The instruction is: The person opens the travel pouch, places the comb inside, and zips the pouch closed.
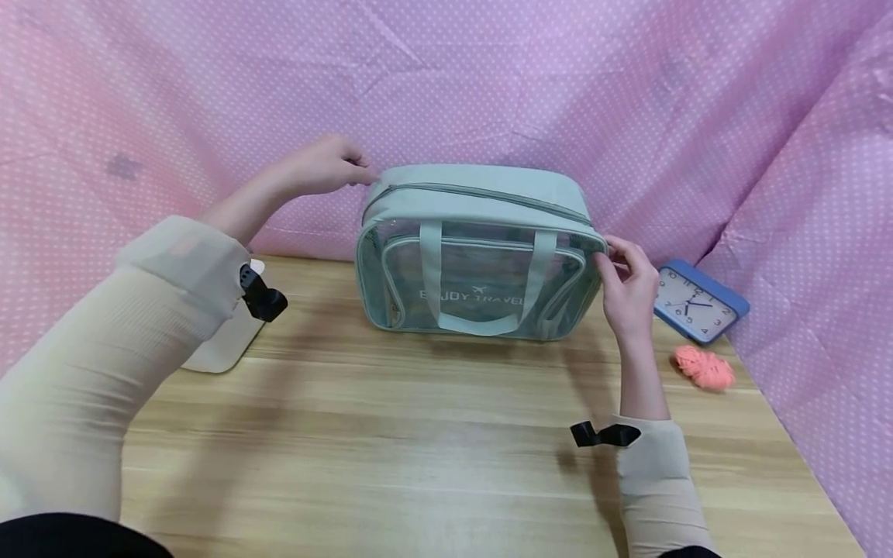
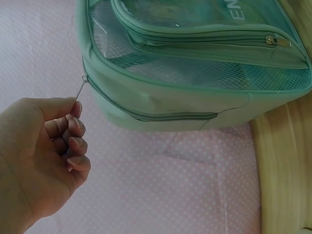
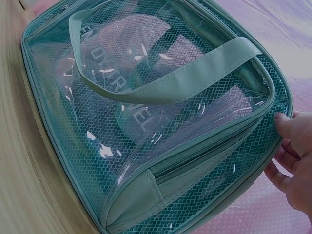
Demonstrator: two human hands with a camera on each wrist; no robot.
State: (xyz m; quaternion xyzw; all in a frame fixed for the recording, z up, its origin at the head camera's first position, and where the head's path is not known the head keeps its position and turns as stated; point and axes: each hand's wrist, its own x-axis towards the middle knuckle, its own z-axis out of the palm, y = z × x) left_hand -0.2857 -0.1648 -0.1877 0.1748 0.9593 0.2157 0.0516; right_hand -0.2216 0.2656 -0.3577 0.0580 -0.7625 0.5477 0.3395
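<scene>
A mint-green toiletry bag (image 1: 481, 310) with a clear front, mesh lining and a hanging strap handle stands upright on the table. At its upper left corner, my left hand (image 1: 324, 165) pinches the metal zipper pull (image 2: 81, 91) between thumb and forefinger. The top zipper (image 1: 488, 194) looks closed along the top edge. On the opposite side, my right hand (image 1: 630, 291) grips the bag's upper right edge, thumb on the front and fingers behind. A smaller front pocket has its own zipper pull (image 2: 278, 41). Some blurred contents show through the clear front.
To the right on the wooden table (image 1: 418, 457) lie a blue-framed clock (image 1: 698, 302) and a coral yarn bundle (image 1: 705, 367). A white object (image 1: 226, 341) is partly hidden behind my left forearm. A pink dotted cloth (image 1: 488, 77) hangs behind the bag.
</scene>
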